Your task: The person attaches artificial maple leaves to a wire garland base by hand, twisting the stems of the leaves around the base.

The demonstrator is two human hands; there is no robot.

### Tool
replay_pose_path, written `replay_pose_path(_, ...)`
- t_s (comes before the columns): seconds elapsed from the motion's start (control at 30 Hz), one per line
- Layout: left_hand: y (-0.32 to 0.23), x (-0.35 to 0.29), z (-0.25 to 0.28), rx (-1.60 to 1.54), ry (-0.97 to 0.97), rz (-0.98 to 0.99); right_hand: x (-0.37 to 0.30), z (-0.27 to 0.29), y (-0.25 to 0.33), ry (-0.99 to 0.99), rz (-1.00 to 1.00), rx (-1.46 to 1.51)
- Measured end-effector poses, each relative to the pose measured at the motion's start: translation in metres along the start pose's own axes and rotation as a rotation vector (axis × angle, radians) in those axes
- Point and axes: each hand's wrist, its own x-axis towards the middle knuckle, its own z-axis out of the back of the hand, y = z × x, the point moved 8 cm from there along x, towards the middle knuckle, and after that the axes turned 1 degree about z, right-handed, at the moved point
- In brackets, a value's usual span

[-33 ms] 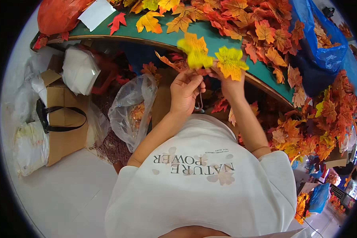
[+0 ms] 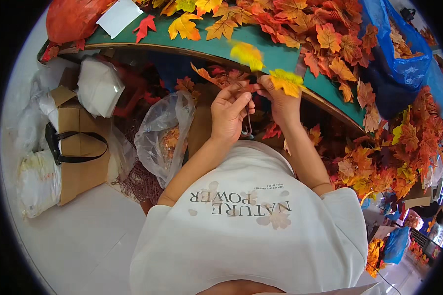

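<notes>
Yellow-and-orange colour is marking two leaves above the desk's (image 2: 275,49) near edge: a blurred leaf (image 2: 247,55) and a sharper leaf (image 2: 285,81). The right hand (image 2: 284,106) is pinching the sharper leaf in its grip; the left hand (image 2: 227,115) is curling its fingers together before the desk, its contents not showing clearly. This pair is seemingly remaining unfinished, while loose leaves (image 2: 328,39) are lying heaped across the desk.

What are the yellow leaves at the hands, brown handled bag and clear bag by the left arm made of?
Yellow leaves: perhaps printed cloth or plastic, from their shaded colours; blur hides the finish.
Brown handled bag: likely matte paper or card, given its stiff, flat sides.
Clear bag: glossy plastic film, being see-through with creased highlights.
</notes>
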Motion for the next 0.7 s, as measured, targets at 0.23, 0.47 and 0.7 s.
replay_pose_path(0.23, 0.007, -0.005, 0.003, 0.026, -0.010, -0.003, -0.019, 0.005, -0.029, -0.091, -0.099, 0.201)
replay_pose_path(0.47, 0.009, 0.000, 0.006, 0.029, -0.012, -0.009, -0.020, 0.001, -0.036, -0.102, -0.133, 0.242)
replay_pose_path(0.7, 0.008, 0.003, 0.007, 0.071, -0.038, -0.036, -0.019, 0.002, -0.050, -0.083, -0.132, 0.341)
